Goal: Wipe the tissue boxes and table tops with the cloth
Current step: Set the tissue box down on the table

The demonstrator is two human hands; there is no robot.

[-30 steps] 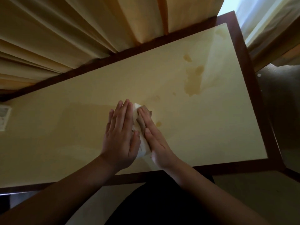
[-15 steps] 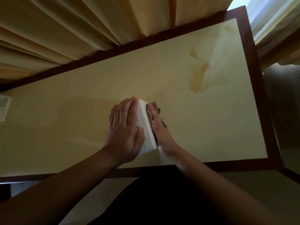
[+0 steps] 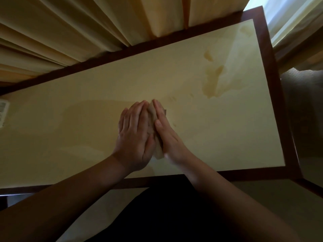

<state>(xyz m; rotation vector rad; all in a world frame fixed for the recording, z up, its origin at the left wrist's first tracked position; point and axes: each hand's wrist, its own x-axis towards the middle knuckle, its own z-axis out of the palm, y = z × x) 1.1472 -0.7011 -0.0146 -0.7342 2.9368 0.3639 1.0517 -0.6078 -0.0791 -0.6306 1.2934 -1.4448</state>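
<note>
Pale cloth (image 3: 153, 123) (folded) pressed between left hand (image 3: 134, 135) and right hand (image 3: 167, 135).

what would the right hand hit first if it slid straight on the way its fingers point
Probably nothing solid: the right hand points up the table, bare ahead as far as shown, until the dark rim and curtain.

The table top (image 3: 108, 95) looks smooth and faintly glossy, a pale cream panel inside a dark polished wood frame (image 3: 272, 88). Right of the panel's middle, darker patches (image 3: 212, 81) mottle it. Behind the table, matt cloth curtains (image 3: 73, 30) hang in pleats.
</note>
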